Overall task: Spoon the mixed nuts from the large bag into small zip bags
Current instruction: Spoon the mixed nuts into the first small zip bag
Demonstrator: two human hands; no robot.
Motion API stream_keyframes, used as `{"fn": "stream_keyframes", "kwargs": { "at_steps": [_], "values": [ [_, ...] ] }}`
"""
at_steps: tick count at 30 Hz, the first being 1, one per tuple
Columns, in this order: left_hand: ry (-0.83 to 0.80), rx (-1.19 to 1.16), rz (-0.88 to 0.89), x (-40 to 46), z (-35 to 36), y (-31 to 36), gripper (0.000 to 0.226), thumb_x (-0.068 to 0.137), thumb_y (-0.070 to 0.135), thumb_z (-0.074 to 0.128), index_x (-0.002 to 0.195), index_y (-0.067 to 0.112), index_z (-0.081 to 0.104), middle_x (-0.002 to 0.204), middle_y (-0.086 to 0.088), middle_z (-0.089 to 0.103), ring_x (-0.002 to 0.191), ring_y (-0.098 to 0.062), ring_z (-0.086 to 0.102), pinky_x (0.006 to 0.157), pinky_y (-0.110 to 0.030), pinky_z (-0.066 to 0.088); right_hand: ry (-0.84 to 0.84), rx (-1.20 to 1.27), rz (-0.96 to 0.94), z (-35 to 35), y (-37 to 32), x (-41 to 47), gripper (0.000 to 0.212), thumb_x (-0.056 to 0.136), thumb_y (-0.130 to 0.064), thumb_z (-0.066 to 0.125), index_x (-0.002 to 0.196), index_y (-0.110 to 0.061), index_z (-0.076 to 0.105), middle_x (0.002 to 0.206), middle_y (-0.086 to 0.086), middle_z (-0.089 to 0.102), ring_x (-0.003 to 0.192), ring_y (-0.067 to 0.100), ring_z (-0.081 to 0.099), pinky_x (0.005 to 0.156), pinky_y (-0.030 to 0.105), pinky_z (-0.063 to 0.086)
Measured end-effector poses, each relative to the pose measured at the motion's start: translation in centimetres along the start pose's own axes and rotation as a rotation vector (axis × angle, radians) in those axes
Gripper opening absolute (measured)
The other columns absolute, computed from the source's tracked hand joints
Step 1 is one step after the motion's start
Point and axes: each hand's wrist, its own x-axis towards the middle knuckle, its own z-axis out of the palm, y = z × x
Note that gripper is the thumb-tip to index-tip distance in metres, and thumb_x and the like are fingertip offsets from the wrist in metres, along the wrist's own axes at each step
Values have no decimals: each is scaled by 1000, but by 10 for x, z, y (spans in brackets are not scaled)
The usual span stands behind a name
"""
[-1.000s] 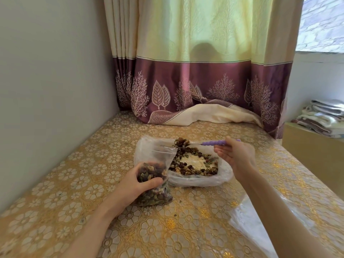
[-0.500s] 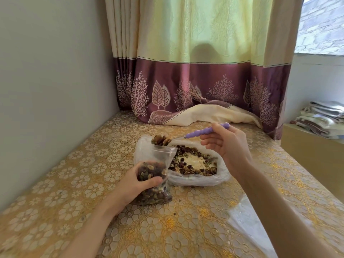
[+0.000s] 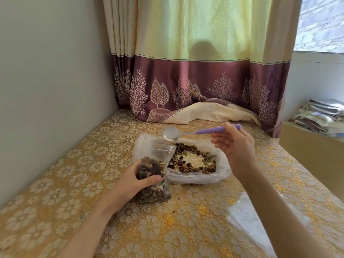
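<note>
My spoon (image 3: 188, 133) is empty now; its load of half a second ago has gone. My right hand (image 3: 235, 146) pinches the purple handle above the large bag (image 3: 219, 175) at twelve o'clock. My left hand (image 3: 133, 183) grips the small zip bag (image 3: 154, 175), upright on the table (image 3: 55, 192) at eleven o'clock.

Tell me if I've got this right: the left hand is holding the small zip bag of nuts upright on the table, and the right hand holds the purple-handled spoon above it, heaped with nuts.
Not quite. In the head view the spoon is empty, its bowl bare. The rest stands: the left hand grips the small zip bag upright on the table, and the right hand holds the purple handle above it.
</note>
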Motion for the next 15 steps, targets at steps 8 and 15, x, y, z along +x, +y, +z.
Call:
{"fn": "stream_keyframes", "kwargs": {
  "at_steps": [8, 15],
  "values": [
    [12, 9, -2, -1, 1, 0, 54, 56, 44, 84, 103, 34, 59, 93, 19, 70, 84, 5, 64, 71, -16, 45, 291, -253, -15, -38, 38, 3, 25, 95, -21, 55, 74, -8, 63, 57, 0, 64, 49, 8, 57, 47, 18, 46],
    [39, 22, -21, 1, 1, 0, 53, 52, 47, 77, 102, 37, 59, 94, 18, 69, 86, 4, 63, 71, -18, 44, 287, -388, -94, -52, 44, 4, 30, 98, -19, 49, 71, -11, 60, 50, -8, 63, 45, 2, 51, 44, 15, 41]
  ]
}}
